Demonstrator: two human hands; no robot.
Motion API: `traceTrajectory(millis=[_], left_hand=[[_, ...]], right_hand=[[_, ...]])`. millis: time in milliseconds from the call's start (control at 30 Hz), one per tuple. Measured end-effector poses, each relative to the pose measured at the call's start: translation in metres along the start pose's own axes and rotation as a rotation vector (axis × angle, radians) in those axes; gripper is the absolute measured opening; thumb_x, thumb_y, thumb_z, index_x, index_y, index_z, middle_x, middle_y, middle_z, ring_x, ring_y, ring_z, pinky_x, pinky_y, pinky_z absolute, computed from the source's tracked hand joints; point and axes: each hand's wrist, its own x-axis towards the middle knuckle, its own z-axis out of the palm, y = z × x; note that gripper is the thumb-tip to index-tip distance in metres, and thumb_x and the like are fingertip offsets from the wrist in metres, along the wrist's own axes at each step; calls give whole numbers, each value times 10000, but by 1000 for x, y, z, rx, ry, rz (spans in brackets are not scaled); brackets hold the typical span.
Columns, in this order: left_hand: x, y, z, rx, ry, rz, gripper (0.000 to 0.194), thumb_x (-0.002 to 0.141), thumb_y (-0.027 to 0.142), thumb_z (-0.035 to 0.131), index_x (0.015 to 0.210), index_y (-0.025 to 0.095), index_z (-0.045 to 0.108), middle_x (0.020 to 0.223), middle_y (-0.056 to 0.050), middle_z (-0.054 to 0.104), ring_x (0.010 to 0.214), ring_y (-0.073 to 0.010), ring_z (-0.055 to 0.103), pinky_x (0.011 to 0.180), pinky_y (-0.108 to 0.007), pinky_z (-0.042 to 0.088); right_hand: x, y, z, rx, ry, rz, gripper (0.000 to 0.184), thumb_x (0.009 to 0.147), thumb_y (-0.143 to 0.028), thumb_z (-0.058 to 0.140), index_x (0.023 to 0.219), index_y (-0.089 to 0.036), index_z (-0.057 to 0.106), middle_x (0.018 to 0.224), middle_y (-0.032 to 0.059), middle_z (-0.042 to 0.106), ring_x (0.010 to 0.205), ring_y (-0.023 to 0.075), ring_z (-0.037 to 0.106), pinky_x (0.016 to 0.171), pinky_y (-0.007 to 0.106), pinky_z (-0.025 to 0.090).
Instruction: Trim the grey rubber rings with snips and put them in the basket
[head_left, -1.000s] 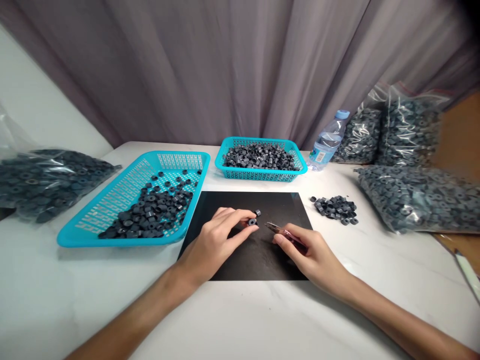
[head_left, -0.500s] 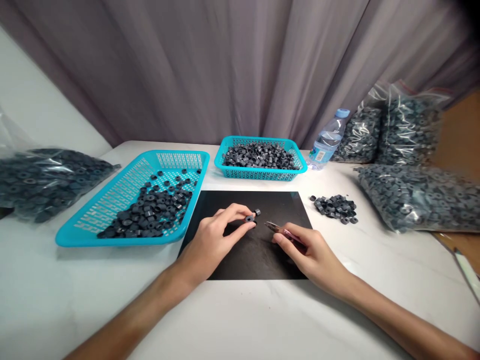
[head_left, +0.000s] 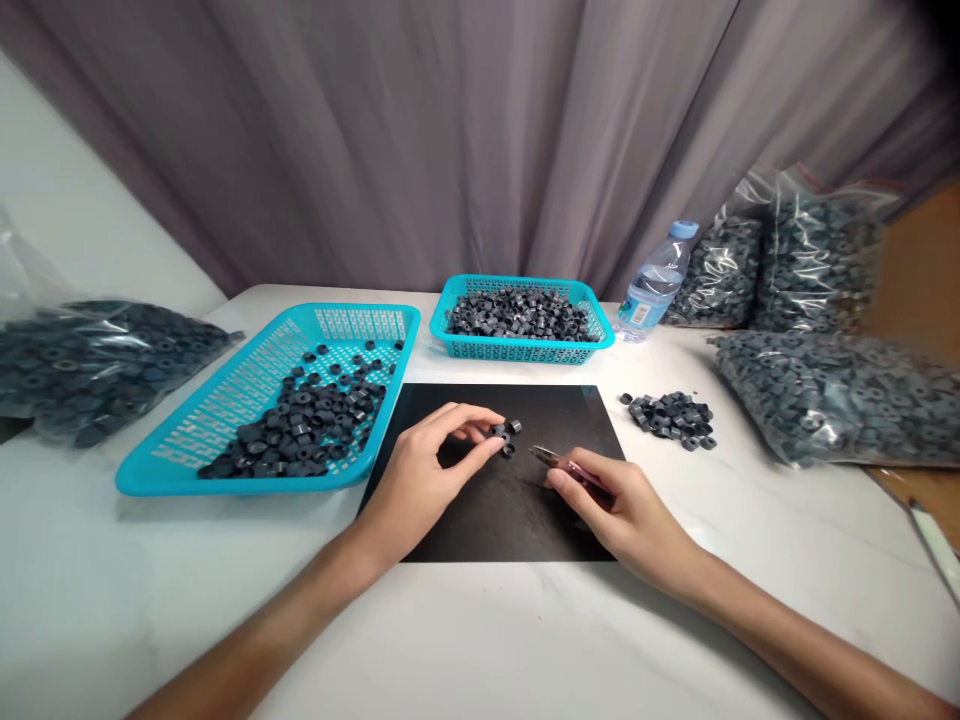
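Observation:
My left hand [head_left: 420, 465] is closed in a pinch over the black mat [head_left: 487, 515]. Between its thumb and index finger sits a small dark grey ring [head_left: 496, 431] with a hole through it. Two more such rings lie right beside the fingertips, one of them a loose ring [head_left: 515, 427] on the far side. My right hand [head_left: 611, 495] is wrapped round a pair of slim pointed tweezers [head_left: 551, 457] with pinkish handles. Their tips point left toward the rings, a short gap away, and touch nothing.
Left of the mat stands a large turquoise basket [head_left: 247, 487] of dark rings; a smaller basket [head_left: 521, 352] of them is behind. A loose ring pile [head_left: 673, 417] lies right, near a water bottle [head_left: 652, 290]. Filled bags [head_left: 847, 395] flank the table on both sides.
My left fingers have shifted slightly left, and the ring in their pinch has turned a little. A ring below the fingertips shows more fully now. My right hand has barely moved.

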Motion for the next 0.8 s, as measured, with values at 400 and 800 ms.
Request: traceTrajectory(millis=[400,800], left_hand=[[4,0,5,-493,-129,-235,171,923,292,700,1059,189,703,1061,-48,789,972,-200,764,940,-312,571],[3,1,5,-471,-175,-233,206,992,294,586,1124,188,704,1056,-79,809,978,-229,768,862,-335,561]], right_hand=[[1,-1,0,2,-3,-2,380,1041,-433,486,736,-213,434,652,-53,368,590,117,332,537,264,265],[0,-1,-1,-3,-7,0,376,1042,-431,483,741,-210,450,648,-49,379,593,119,337,537,261,272]])
